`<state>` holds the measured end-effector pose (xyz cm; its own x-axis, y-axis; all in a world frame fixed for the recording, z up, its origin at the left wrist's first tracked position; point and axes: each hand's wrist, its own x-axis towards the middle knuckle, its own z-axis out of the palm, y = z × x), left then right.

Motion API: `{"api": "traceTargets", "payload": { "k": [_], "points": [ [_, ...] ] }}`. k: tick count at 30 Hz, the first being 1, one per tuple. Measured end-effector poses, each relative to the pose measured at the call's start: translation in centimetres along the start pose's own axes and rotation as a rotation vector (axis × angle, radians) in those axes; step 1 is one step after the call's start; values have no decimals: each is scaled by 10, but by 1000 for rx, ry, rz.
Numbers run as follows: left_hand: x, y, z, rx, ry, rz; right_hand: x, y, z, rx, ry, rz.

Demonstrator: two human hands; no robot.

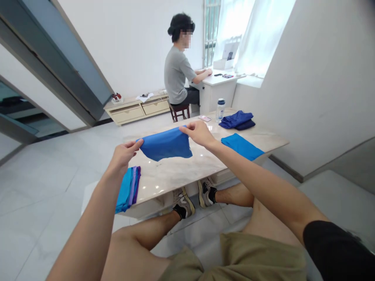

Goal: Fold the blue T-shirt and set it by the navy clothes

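Observation:
A blue piece of folded cloth (166, 145) hangs in the air over the marble-topped table, stretched between my two hands. My left hand (124, 155) pinches its upper left corner between thumb and fingers. At the upper right corner my right hand (199, 133) pinches it the same way. The lower edge of the cloth dangles loose and uneven. Below my left forearm lies a stack of folded cloths (130, 187) in turquoise, lilac and purple, partly hidden by that arm. To the right, a flat bright-blue folded cloth (241, 146) lies beyond my right forearm.
On the table (166, 181) stand a water bottle (220, 110), a phone (204, 118) and a heap of dark-blue cloth (238, 120) at the far right. Across the room a person (177, 72) sits at a white desk (218, 80). A low cabinet (131, 113) lines the wall.

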<state>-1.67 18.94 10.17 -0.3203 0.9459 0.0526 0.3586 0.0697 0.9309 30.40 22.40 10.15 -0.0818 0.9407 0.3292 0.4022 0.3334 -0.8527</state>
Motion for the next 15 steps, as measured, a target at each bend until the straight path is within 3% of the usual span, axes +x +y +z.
{"api": "traceTargets", "payload": {
  "k": [5,9,15],
  "points": [
    [-27,27,0,-59,-11,-15,-12,-19,-26,-57,48,3],
    [-38,30,3,-43,-8,-31,-23,-14,-30,-54,114,26],
    [-52,19,11,-83,-7,-30,-33,8,-16,304,2,255]
  ]
}}
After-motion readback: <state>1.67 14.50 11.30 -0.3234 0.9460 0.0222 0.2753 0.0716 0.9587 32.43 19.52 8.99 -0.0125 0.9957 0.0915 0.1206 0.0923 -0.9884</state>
